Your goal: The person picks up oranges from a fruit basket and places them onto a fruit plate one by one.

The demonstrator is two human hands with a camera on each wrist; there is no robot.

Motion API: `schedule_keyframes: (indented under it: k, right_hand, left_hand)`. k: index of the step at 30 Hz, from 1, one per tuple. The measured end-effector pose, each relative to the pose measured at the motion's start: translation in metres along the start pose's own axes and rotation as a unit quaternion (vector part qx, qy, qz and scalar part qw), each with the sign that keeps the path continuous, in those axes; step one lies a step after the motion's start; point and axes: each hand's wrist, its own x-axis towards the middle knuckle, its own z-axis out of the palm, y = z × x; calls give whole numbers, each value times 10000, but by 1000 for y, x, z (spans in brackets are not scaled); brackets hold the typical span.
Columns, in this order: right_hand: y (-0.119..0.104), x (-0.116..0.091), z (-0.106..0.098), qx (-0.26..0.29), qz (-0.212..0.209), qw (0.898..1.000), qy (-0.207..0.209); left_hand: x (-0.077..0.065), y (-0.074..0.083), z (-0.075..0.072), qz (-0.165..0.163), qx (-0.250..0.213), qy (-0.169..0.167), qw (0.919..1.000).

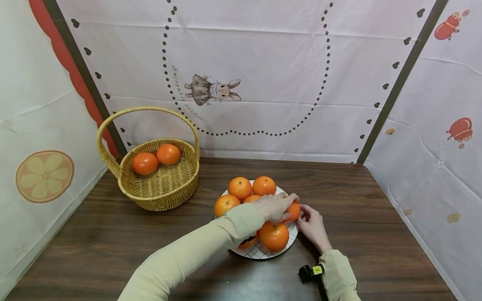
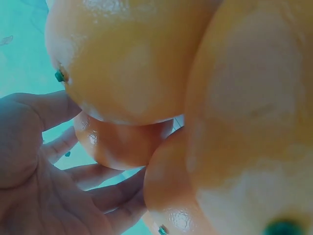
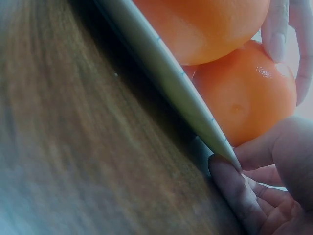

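Note:
Several oranges point(image 1: 273, 236) sit on a round white plate point(image 1: 259, 252) with a grid pattern in the head view. My left hand point(image 1: 276, 207) reaches over them from the left, its fingers curved round an orange point(image 1: 293, 211) at the plate's right side. In the left wrist view, the left hand point(image 2: 54, 191) has its fingertips against the fruit. My right hand point(image 1: 313, 228) is at the plate's right edge. The right wrist view shows the right hand point(image 3: 274, 191) pinching the plate's rim point(image 3: 215, 132) between thumb and finger, beside an orange point(image 3: 244, 95).
A yellow wicker basket point(image 1: 158, 200) with a tall handle stands at the back left, holding two reddish-orange fruits point(image 1: 145, 163). Printed cloth walls point(image 1: 256, 54) border the brown wooden table point(image 1: 376, 234) at the back and sides.

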Motion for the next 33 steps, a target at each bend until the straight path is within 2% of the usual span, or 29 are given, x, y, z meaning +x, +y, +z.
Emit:
schedule_keyframes:
  k: [6, 13, 22, 33]
  right_hand:
    - [-1, 0, 0, -39, -65, 10000, 20]
    - [-1, -1, -1, 16, 7, 10000, -76]
    - [0, -1, -1, -1, -40, 10000, -4]
    - [-2, 0, 0, 99, 72, 9999, -7]
  left_hand:
    - [0, 1, 0, -109, 57, -123, 9998]
    - [3, 0, -1, 17, 43, -458, 9989]
    - [0, 1, -1, 201, 768, -3, 9968]
    - [2, -1, 4, 7, 750, 746, 9944]
